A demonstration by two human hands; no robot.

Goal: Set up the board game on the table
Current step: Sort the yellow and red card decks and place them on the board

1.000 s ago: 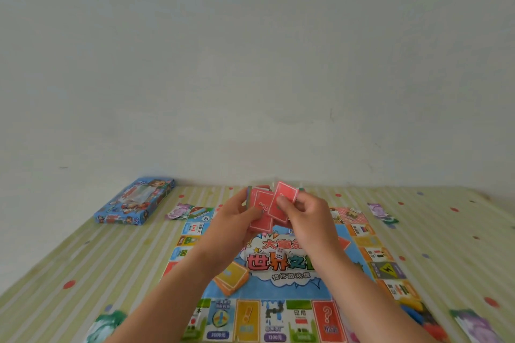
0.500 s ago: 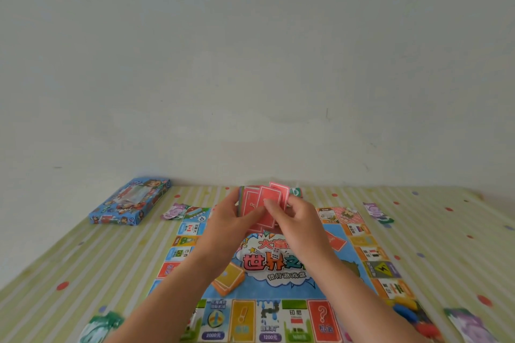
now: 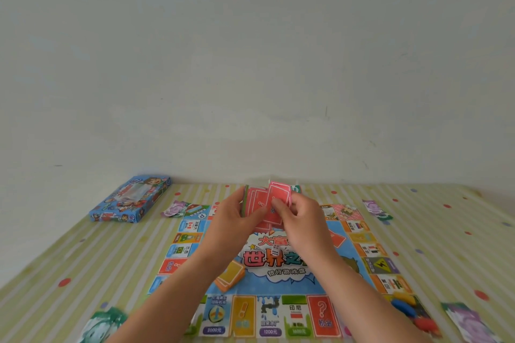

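Note:
The colourful game board (image 3: pixel 192 252) lies flat on the striped tablecloth. Above its far half my left hand (image 3: pixel 237 220) grips a fanned stack of red cards (image 3: pixel 257 203). My right hand (image 3: pixel 302 220) pinches one red card (image 3: pixel 278 198) standing a little higher than the rest of the fan. A white die (image 3: pixel 276 250) sits on the board's centre. An orange card pile (image 3: pixel 230 276) rests on the board beside my left forearm. One red card (image 3: pixel 335 238) lies on the board to the right of my right hand.
A blue game box (image 3: pixel 131 199) lies at the far left near the wall. Paper money lies around the board: purple notes (image 3: pixel 376 210) far right, a green note (image 3: pixel 103 326) near left, purple (image 3: pixel 471 323) near right. Coloured pawns (image 3: pixel 409 308) sit on the board's right corner.
Both hands stay together over the board, working through the red cards. My right hand has shifted one card up and to the right in the fan.

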